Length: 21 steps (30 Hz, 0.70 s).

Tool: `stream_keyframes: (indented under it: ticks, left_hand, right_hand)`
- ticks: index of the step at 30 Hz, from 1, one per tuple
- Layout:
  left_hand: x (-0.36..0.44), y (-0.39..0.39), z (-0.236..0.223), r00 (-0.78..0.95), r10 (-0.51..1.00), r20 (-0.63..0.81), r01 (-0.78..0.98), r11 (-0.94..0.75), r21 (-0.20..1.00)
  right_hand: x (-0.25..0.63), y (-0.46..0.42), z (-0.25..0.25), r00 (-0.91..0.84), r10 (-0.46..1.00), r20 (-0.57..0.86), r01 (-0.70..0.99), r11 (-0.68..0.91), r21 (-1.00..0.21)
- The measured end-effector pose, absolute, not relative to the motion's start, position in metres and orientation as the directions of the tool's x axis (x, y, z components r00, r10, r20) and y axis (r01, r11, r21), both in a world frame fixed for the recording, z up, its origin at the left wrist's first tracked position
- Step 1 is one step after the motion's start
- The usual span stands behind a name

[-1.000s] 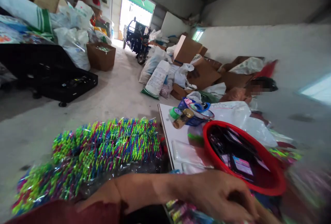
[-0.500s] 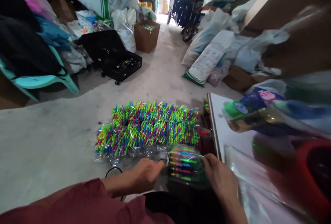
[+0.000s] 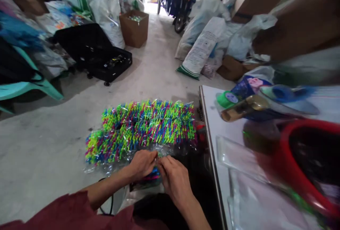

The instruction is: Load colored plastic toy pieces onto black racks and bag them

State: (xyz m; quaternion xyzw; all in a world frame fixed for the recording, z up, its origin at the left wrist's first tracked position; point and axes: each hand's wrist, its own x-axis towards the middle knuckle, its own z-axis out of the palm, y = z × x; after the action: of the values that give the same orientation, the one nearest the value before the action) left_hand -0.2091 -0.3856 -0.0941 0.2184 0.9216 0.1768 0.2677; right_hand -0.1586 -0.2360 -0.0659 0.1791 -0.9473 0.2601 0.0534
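Packet of brightly coloured sticks (image 3: 153, 175), one, partly hidden, lies just below the meeting fingertips of left hand (image 3: 143, 164) and right hand (image 3: 175, 177), both pinching its upper edge, plastic-wrapped multicoloured bundles (image 3: 143, 127) beyond.

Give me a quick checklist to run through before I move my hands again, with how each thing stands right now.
1. Both hands at the clear pack: ok; left hand and right hand come together at its upper edge.
2. Pack's edge sealed: cannot tell; the fingers cover it.
3. Wrapped colorful bundles lying beyond the hands: ok.
4. Clear plastic bags on the white table: ok; they lie at the right.
5. Contents of the red basin readable: not ok; blurred and dark.
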Motion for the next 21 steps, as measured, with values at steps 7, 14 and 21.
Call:
stream_keyframes:
  ticks: [7, 14, 21]
  left_hand:
    - [-0.291, -0.332, -0.124, -0.837, 0.477, -0.267, 0.233, 0.754, 0.614]
    - [-0.402, -0.21, -0.172, -0.907, 0.395, -0.144, 0.14, 0.608, 0.781]
    - [-0.454, -0.101, -0.258, -0.939, 0.211, -0.271, -0.131, 0.508, 0.851]
  right_hand:
    - [-0.155, -0.1, -0.103, -0.95, -0.055, 0.308, -0.102, 0.985, -0.139]
    - [-0.119, -0.046, -0.153, -0.947, -0.21, 0.244, -0.189, 0.976, 0.106]
    - [-0.108, -0.046, -0.178, -0.946, -0.158, 0.285, -0.129, 0.985, 0.118]
